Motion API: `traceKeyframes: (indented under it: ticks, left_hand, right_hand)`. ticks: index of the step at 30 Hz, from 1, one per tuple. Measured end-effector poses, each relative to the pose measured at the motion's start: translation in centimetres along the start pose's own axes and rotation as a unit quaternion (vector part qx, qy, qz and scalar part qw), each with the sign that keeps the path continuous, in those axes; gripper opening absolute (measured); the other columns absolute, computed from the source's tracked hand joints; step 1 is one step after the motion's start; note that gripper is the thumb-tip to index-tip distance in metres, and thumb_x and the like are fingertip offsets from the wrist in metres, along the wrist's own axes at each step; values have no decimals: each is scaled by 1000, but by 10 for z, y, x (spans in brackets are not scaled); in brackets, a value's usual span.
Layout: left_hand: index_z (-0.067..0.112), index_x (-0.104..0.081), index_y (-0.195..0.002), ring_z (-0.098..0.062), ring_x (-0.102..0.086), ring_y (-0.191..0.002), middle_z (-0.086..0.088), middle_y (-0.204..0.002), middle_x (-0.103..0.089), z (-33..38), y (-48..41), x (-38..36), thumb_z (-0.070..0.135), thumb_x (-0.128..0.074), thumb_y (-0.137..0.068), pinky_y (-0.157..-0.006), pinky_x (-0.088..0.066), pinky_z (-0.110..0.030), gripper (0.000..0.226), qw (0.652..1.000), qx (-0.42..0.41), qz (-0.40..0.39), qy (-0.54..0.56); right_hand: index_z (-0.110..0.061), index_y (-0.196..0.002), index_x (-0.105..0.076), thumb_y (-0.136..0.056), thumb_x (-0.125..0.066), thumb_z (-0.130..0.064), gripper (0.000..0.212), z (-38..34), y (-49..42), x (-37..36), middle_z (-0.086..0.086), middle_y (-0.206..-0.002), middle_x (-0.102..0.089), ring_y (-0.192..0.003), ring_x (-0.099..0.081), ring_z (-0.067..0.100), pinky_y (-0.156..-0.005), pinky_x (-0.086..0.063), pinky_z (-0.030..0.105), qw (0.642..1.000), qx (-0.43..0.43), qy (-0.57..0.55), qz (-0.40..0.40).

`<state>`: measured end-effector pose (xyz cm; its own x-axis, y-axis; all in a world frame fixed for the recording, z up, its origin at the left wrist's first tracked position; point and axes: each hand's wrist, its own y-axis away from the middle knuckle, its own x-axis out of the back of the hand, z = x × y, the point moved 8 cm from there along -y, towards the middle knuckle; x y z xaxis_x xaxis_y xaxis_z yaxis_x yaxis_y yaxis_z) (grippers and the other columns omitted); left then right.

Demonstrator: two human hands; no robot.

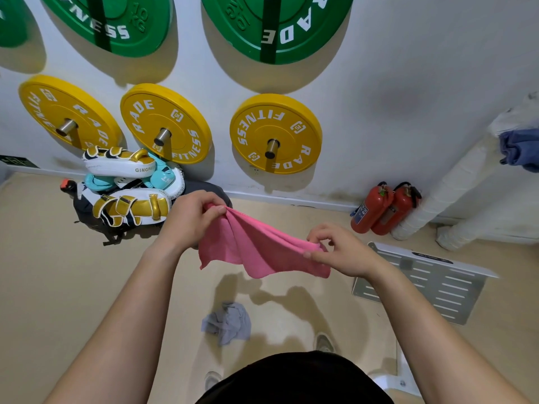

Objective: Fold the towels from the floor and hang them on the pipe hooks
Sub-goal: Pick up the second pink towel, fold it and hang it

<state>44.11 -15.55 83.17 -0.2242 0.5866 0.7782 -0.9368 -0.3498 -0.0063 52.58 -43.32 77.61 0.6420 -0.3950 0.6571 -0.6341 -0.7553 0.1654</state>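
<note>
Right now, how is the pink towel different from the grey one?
The pink towel is held up by the left hand and right hand; the grey towel lies on the floor. The pink towel is stretched out; the grey towel is crumpled in a heap. Neither is hung up yet.

— What colours are on my feed?
— I see a pink towel (256, 246), a grey towel (227, 322) on the beige floor (58, 272), and a blue towel (520, 150) on the white pipe (455, 176).
— And the wall?
— Yellow plates (275, 123) under green plates (233, 16), all with white lettering. Red extinguishers (376, 208) at the floor's far edge.
</note>
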Motion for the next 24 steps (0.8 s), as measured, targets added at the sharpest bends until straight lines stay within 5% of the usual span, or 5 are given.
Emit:
traceKeyframes:
  ticks: [3,7,11,16,24]
  left_hand:
    - [25,-73,-88,-14,-60,-83,8,-85,-67,-1,1,5,21,-68,-92,-71,-54,-41,8,1000,-2,7,-12]
    - [25,-73,-89,-16,-59,-89,4,-91,-69,-1,2,8,21,-68,-92,-74,-42,-33,7,999,-5,10,-36]
    - [26,-73,-90,-16,-59,-89,4,-91,-69,-2,3,8,21,-68,-92,-76,-48,-37,7,999,3,11,-39]
    - [24,-74,-89,-13,-60,-79,15,-80,-65,-14,5,3,22,-67,-93,-69,-56,-41,8,999,38,15,-17]
    - [20,-72,-89,-22,-64,-90,3,-88,-70,-32,20,-27,25,-65,-92,-74,-40,-28,9,991,133,30,0]
  right_hand:
    - [-32,-67,-58,-72,-77,-51,28,8,5,5,-12,-97,-62,-94,-57,10,-81,-46,30,999,-20,28,12]
    - [-10,-66,-52,-71,-83,-45,47,13,11,9,-7,-58,-45,-56,-39,10,-54,-30,32,998,-52,-3,20]
    - [-6,-65,-44,-74,-82,-41,53,13,16,11,-6,-58,-36,-54,-32,8,-50,-20,27,997,-59,-17,40]
    - [-17,-64,-46,-77,-83,-22,40,16,21,15,-8,-60,-42,-58,-38,8,-55,-27,28,987,-51,-131,74]
    - [-15,-62,-51,-79,-78,-6,33,35,31,16,-5,-56,-53,-58,-50,13,-60,-39,30,923,-152,-289,205]
